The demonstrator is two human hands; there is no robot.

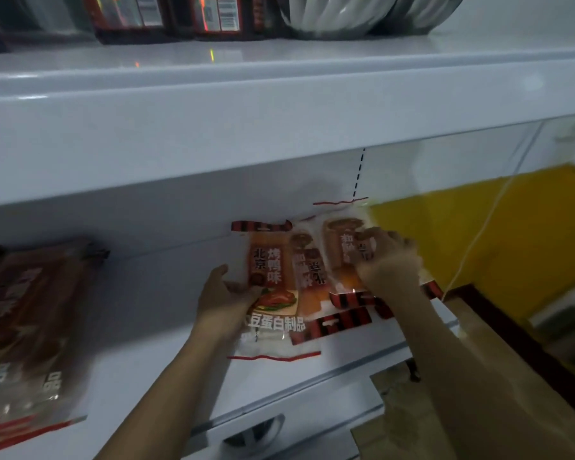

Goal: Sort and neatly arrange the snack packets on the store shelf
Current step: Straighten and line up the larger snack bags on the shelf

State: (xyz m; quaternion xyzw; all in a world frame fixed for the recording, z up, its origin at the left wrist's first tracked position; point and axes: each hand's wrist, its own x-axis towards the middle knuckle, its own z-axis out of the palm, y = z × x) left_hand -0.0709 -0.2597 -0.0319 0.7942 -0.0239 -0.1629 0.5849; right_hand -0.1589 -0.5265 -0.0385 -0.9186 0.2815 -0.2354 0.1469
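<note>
Three orange snack packets with red-black striped ends lie overlapping on the white shelf [153,327]. My left hand [224,295] holds the left edge of the nearest upright packet [273,280], thumb over its front. A second packet [307,277] lies upside down beside it. My right hand [384,257], blurred, grips the third packet [337,247] at the right, fingers curled over it.
A dark stack of similar packets [30,327] lies at the shelf's left end. The upper shelf [279,104] overhangs close above, with boxes and steel bowls [356,14] on it. A clear divider and a yellow panel [495,234] stand to the right. Cardboard [395,410] sits below.
</note>
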